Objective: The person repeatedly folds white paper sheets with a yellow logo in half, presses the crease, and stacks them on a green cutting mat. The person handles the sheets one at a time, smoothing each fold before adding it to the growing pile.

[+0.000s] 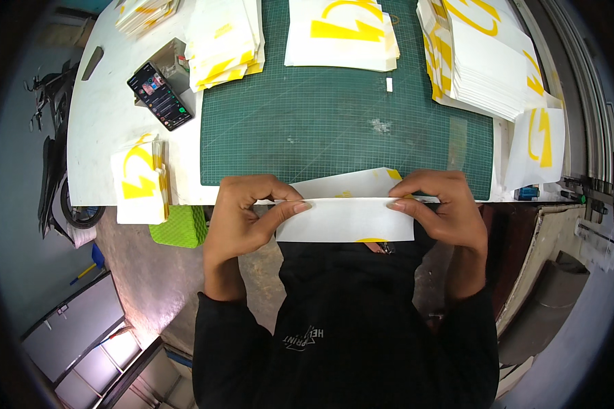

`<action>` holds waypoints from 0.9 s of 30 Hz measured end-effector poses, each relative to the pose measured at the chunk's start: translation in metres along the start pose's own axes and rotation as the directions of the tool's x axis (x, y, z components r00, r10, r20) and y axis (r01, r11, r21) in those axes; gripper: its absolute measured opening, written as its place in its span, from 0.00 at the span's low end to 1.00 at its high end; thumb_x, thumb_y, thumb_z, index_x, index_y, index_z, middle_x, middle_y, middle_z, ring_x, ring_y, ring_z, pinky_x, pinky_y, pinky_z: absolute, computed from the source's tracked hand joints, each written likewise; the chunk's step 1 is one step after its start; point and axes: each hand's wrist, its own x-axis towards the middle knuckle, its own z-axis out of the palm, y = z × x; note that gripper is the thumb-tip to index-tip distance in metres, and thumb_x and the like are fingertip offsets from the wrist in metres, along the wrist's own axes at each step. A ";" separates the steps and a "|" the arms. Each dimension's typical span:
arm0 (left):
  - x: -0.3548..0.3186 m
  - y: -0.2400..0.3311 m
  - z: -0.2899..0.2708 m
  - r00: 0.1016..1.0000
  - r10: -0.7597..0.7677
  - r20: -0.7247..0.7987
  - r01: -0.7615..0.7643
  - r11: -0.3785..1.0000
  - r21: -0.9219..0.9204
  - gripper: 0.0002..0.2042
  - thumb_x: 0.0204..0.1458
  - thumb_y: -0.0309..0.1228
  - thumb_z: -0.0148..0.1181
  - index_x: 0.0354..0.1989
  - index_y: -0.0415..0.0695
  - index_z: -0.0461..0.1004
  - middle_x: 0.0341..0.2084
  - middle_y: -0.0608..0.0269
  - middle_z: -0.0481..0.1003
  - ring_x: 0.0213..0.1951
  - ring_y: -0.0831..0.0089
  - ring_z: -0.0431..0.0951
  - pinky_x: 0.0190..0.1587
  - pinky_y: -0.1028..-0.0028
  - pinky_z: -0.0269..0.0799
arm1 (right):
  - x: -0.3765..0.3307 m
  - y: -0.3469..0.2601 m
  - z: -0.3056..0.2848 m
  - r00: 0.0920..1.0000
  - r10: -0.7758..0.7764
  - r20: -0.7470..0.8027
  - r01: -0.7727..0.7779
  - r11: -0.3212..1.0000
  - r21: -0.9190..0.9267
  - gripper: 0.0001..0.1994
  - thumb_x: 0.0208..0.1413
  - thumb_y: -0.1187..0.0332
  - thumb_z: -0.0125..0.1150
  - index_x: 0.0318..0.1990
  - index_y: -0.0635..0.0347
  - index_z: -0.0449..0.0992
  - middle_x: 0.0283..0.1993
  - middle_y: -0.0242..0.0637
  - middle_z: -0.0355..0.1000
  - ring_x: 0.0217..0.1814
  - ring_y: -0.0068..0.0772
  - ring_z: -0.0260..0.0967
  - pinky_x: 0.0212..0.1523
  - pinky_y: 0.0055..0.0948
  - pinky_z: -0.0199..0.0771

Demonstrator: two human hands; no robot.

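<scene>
Both hands' grip, left hand point(242, 215), right hand point(443, 204), pinching folded white sheet point(344, 218), green cutting mat point(334, 116), white table point(102, 116)

Both hands, left hand point(242, 215) and right hand point(443, 204), pinch the ends of a folded white sheet point(344, 218) at the near edge of a green mat point(334, 116), with sheet stacks point(484, 54) beyond and a phone point(159, 95) to the left.
</scene>
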 end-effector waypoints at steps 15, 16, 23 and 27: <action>0.007 0.001 -0.002 0.987 -0.028 0.158 0.012 0.995 0.100 0.03 0.54 0.22 0.71 0.31 0.36 0.82 0.27 0.52 0.83 0.29 0.63 0.84 0.36 0.69 0.79 | 0.008 -0.002 0.000 0.996 -0.046 0.078 0.055 0.992 -0.115 0.03 0.57 0.77 0.70 0.38 0.64 0.86 0.31 0.44 0.81 0.30 0.39 0.79 0.32 0.33 0.75; 0.011 0.001 -0.002 0.980 -0.010 0.199 -0.015 0.992 0.122 0.03 0.54 0.22 0.70 0.32 0.36 0.82 0.27 0.52 0.83 0.29 0.60 0.84 0.36 0.68 0.79 | 0.008 0.000 0.000 0.995 -0.061 0.077 0.070 0.990 -0.119 0.03 0.57 0.78 0.70 0.37 0.64 0.86 0.31 0.43 0.81 0.30 0.40 0.79 0.32 0.33 0.75; 0.041 0.015 0.020 0.926 0.067 0.371 -0.156 0.964 0.215 0.04 0.55 0.24 0.69 0.33 0.37 0.83 0.30 0.50 0.83 0.33 0.53 0.84 0.38 0.63 0.77 | 0.011 -0.011 0.005 0.986 -0.086 0.140 0.107 0.983 -0.147 0.03 0.58 0.77 0.65 0.37 0.67 0.82 0.34 0.48 0.79 0.35 0.51 0.78 0.38 0.41 0.77; 0.053 0.025 0.038 0.876 0.174 0.450 -0.301 0.926 0.227 0.03 0.54 0.23 0.68 0.35 0.37 0.84 0.32 0.50 0.83 0.34 0.53 0.84 0.38 0.62 0.77 | 0.014 -0.013 0.010 0.982 -0.130 0.138 0.152 0.974 -0.168 0.03 0.57 0.78 0.67 0.37 0.67 0.82 0.33 0.46 0.78 0.34 0.48 0.77 0.35 0.39 0.75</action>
